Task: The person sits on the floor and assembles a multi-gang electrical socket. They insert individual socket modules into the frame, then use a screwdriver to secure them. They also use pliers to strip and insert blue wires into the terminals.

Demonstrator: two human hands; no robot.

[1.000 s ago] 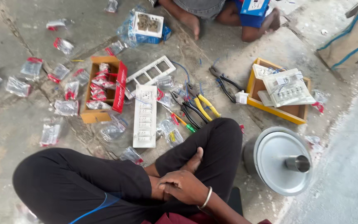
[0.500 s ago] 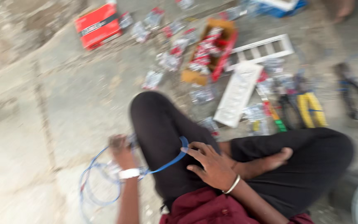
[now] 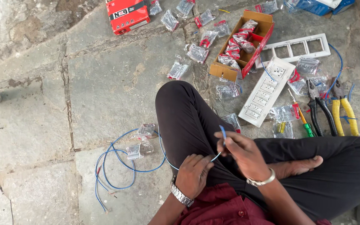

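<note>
Blue wire (image 3: 223, 132) now pinched between both hands; view steadied.

The floor (image 3: 42, 104) was made of big grey stone slabs with cracks and dirty lines between them. Far off on the left the stone was rough and brown in spots. Soft daylight fell on everything. No walls, windows or furniture could be seen.

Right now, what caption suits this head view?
Both hands, left hand and right hand, hold blue wire over crossed legs.
</note>
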